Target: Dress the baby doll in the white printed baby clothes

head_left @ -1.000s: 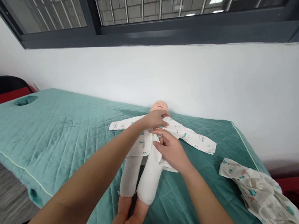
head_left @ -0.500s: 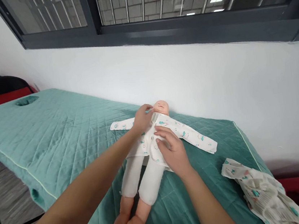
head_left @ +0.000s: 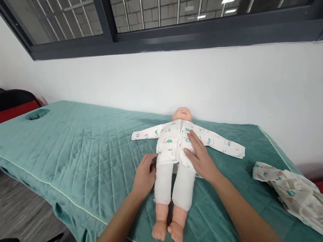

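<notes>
A baby doll (head_left: 182, 113) lies on its back, dressed in a white long-sleeved baby jacket (head_left: 168, 141) with a small teal and pink print. Its sleeves spread out to both sides, and the front edges meet down the middle. White cloth legs and bare feet stick out below the hem. My left hand (head_left: 144, 176) is beside the jacket's lower left side, fingertips touching its edge, thumb and forefinger apart. Flat on the jacket's right front rests my right hand (head_left: 201, 157), fingers stretched and thumb spread. Neither hand lifts any cloth.
A green quilted cover (head_left: 94, 152) lies over the bed, which has a round hole (head_left: 37, 114) at its far left. Crumpled printed baby clothing (head_left: 302, 198) lies at the right. Black and red chairs (head_left: 6, 106) stand far left. A white wall and barred window are behind.
My left hand has come down from the jacket's neck to its lower side. My right hand still rests on the front, now flatter. The view has shifted slightly.
</notes>
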Available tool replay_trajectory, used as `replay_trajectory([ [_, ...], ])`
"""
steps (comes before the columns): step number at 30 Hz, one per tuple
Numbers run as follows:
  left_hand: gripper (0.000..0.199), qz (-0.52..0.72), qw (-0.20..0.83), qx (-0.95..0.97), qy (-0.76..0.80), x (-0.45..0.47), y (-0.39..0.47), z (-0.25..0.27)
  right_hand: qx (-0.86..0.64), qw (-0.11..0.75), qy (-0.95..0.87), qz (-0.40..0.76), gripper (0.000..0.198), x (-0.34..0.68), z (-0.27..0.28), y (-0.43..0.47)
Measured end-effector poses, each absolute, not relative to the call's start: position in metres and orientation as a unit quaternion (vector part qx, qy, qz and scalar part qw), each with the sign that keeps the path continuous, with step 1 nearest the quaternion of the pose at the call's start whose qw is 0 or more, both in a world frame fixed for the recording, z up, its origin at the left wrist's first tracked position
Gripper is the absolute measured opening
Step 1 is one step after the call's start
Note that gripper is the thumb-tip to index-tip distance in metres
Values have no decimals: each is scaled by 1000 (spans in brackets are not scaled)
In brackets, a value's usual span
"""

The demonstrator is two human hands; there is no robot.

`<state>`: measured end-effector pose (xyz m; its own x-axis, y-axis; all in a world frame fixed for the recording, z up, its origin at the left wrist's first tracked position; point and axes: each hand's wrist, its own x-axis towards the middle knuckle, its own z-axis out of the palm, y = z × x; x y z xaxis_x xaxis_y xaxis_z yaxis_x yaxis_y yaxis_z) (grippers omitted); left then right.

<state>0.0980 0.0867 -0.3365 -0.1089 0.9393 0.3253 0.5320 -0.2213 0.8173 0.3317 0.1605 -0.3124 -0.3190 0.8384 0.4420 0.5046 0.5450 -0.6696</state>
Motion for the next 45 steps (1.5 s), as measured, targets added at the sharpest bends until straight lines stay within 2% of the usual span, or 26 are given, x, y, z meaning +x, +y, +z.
replay_trajectory([
  [7, 45, 440, 253, 655, 561, 93, 77, -343, -485, 398, -721, 293, 66, 349, -333, 87],
  [13, 25, 435, 257, 639, 580, 93, 76, -344, -602, 436, -634, 211, 51, 352, -339, 66],
  [21, 11, 464, 180, 659, 564, 92, 77, -342, -725, 299, -596, 174, 28, 341, -326, 74],
  [36, 10, 385, 39, 641, 663, 86, 56, -348, -736, 274, -608, 116, 36, 342, -327, 68],
  [41, 8, 377, 22, 626, 682, 87, 57, -349, -719, 310, -614, 99, 36, 344, -330, 66],
  [45, 7, 379, 27, 620, 687, 86, 59, -351, -666, 363, -648, 76, 43, 345, -334, 69],
])
